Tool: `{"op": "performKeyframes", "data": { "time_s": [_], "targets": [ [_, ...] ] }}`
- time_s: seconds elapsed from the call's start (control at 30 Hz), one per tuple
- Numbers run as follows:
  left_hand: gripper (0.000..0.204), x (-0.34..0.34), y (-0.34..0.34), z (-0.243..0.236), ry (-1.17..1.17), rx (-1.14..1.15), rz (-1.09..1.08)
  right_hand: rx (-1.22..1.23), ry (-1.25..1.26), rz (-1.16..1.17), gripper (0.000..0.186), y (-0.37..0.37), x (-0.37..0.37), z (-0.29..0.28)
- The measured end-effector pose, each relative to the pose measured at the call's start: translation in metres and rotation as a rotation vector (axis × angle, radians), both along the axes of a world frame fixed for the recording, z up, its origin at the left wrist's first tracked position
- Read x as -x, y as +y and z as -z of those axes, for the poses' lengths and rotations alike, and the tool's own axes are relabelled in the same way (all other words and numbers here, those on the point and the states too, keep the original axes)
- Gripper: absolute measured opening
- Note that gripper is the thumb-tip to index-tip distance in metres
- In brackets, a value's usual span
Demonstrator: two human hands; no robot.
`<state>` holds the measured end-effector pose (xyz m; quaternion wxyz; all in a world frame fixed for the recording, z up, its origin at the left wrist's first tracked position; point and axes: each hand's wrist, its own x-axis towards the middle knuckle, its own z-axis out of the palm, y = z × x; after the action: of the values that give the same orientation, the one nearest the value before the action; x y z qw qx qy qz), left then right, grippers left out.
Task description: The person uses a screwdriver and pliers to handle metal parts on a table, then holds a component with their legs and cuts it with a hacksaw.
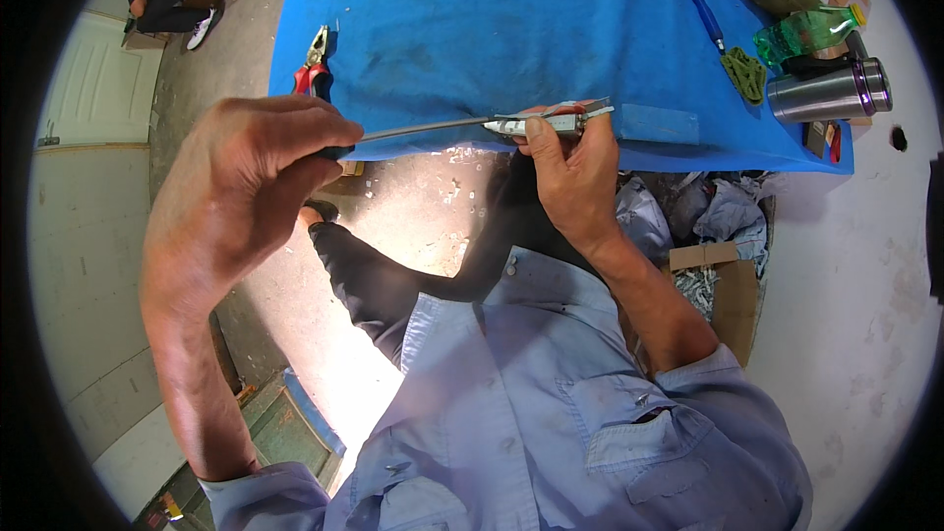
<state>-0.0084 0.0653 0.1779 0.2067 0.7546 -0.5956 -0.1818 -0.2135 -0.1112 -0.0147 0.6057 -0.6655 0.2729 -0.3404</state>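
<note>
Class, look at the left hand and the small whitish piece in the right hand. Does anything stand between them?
Only the slim tool gripped by the left hand: its metal shaft spans the gap, its far end seemingly reaching the whitish piece in the right hand. Nothing else visible stands between.

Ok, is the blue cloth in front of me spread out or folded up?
Spread out: the blue cloth lies broad and lightly wrinkled, with red-handled pliers resting on it.

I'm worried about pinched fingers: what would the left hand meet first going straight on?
Probably the pale piece in the right hand; the rod seems to reach it, though depth is unclear.
</note>
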Motion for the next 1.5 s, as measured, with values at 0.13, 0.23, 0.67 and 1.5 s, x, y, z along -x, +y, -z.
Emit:
{"op": "performKeyframes", "data": {
  "time_s": [0.13,0.23,0.67,1.5],
  "targets": [
    [0.029,-0.009,-0.008,-0.008,-0.085,-0.057,0.086,0.004,-0.013,0.006,0.025,0.0,0.0,0.001],
    [0.029,-0.011,-0.012,-0.01,-0.131,-0.045,0.123,0.009,-0.025,0.014,0.024,0.001,-0.001,0.001],
    [0.031,0.055,0.036,0.035,-0.284,0.06,-0.134,-0.128,-0.051,0.039,0.021,0.003,0.004,0.006],
    [0.042,0.162,0.044,0.143,0.237,0.183,-0.511,-0.325,-0.077,0.154,0.028,0.006,0.001,0.008]
  ]
}}
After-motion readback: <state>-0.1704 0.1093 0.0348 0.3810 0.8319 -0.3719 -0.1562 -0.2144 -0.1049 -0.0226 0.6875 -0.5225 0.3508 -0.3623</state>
